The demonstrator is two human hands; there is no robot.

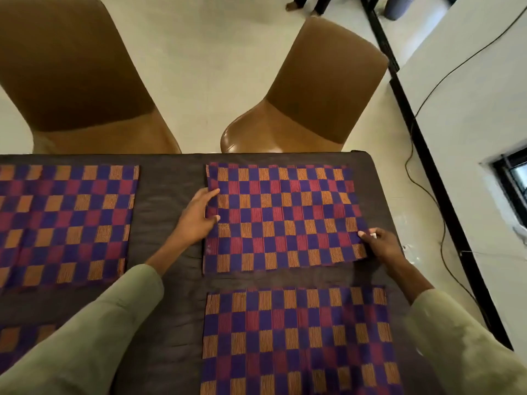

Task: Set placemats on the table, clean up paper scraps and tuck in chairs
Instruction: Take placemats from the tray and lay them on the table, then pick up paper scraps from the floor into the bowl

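Note:
A checked placemat in purple, red and orange (282, 215) lies flat at the far right of the dark-clothed table (168, 201). My left hand (199, 218) pinches its left edge, thumb on top and fingers on the cloth. My right hand (379, 243) pinches its near right corner. A second placemat (296, 337) lies just below it, near me. A third placemat (62, 223) lies at the far left, and part of another placemat (20, 340) shows at the lower left, half hidden by my left sleeve.
Two brown chairs stand beyond the far table edge, pulled out: left chair (74, 81) and right chair (308, 98). A white wall with a black base strip (427, 155) and a loose cable (427, 201) runs along the right. A person's feet (305, 5) show far back.

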